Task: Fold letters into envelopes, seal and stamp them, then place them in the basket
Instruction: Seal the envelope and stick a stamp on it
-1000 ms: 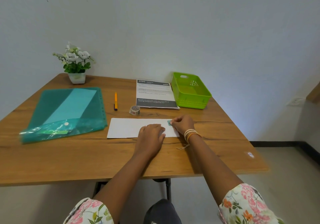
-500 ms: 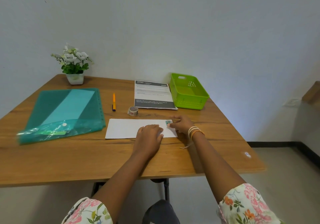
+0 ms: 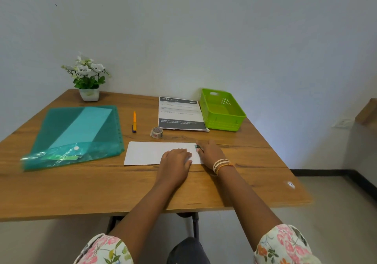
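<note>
A white envelope (image 3: 146,152) lies flat on the wooden table (image 3: 102,188), long side toward me. My left hand (image 3: 176,159) rests palm down on its right half and holds it still. My right hand (image 3: 210,153) lies at the envelope's top right corner, its fingers pressing on a small teal stamp (image 3: 197,146), which is mostly covered. The green plastic basket (image 3: 242,117) stands at the back right with nothing visible in it.
A roll of stickers (image 3: 156,132) sits just behind the envelope. Behind it lie a printed sheet (image 3: 179,112) and an orange pen (image 3: 134,122). A teal plastic folder (image 3: 77,133) covers the left side. A potted white flower (image 3: 88,80) stands at the back left.
My right hand has flattened over the stamp at the envelope's corner and slid slightly right. My left hand has stayed on the envelope.
</note>
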Tool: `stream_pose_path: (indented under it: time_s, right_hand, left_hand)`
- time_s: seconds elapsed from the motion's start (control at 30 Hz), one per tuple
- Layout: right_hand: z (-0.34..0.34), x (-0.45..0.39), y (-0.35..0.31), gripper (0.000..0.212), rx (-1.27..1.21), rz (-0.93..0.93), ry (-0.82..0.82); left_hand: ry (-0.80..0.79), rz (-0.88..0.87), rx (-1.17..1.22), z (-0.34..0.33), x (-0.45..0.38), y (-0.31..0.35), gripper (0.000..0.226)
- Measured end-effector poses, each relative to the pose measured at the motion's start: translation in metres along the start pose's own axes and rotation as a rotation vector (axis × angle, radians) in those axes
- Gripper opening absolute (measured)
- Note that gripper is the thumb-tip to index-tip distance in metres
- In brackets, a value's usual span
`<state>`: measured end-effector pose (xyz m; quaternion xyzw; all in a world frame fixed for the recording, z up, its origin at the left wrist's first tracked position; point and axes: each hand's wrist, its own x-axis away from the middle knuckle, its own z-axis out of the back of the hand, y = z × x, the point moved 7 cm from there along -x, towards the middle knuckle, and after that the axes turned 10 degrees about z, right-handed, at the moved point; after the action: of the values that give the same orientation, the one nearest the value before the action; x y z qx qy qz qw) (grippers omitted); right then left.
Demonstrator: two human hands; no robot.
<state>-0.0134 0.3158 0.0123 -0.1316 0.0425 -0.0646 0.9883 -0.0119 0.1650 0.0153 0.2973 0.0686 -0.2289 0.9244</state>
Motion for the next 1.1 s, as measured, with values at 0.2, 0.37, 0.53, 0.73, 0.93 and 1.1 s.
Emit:
stream_pose_path:
  time_s: [0.2, 0.37, 0.53, 0.73, 0.93, 1.1]
  right_hand:
    - [0.001, 0.025, -0.004, 0.043, 0.045, 0.106, 0.165]
    - [0.000, 0.039, -0.012, 0.037, 0.118, 0.148, 0.201]
    - [0.001, 0.041, -0.014, 0.036, 0.121, 0.165, 0.204]
    - [0.000, 0.033, -0.016, 0.046, 0.157, 0.067, 0.106]
    - [-0.006, 0.031, -0.018, 0.058, 0.175, -0.062, 0.085]
    - [-0.005, 0.052, -0.012, 0.061, 0.104, -0.093, 0.201]
  left_hand:
    - [-0.001, -0.002, -0.019, 0.000, -0.003, -0.001, 0.034]
    - [-0.010, 0.002, -0.038, -0.003, -0.001, -0.004, 0.035]
    - [-0.004, 0.001, -0.015, -0.003, -0.002, -0.002, 0.032]
    - [0.007, -0.005, -0.016, -0.004, -0.002, -0.001, 0.031]
    - [0.003, -0.001, -0.017, -0.004, -0.003, -0.001, 0.031]
    - [-0.026, -0.003, -0.021, -0.005, -0.002, 0.002, 0.034]
